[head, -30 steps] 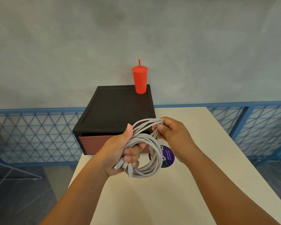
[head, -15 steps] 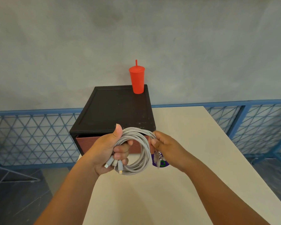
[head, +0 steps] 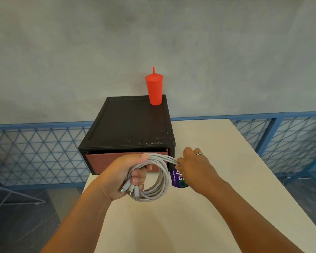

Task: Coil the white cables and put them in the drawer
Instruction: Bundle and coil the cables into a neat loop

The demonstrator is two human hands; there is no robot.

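Right, we see the cream flat table (head: 199,225) filling the lower centre, w/ a black box-shaped cabinet (head: 130,125) at its far edge, mid-frame. Its reddish-brown drawer front (head: 106,161) sits in the cabinet's opening. A red plastic tumbler w/ straw (head: 154,89) stands upright on the cabinet's back right corner. Centre frame, our left hand (head: 124,177) is closed round the coiled white cables (head: 153,178), held above the table. Our right hand (head: 193,168) pinches the coil's upper right strands. A purple round sticker (head: 179,179) lies on the table just behind.

Cream table (head: 217,207): black drawer box (head: 128,128) (purple sticker (head: 179,181) beside)
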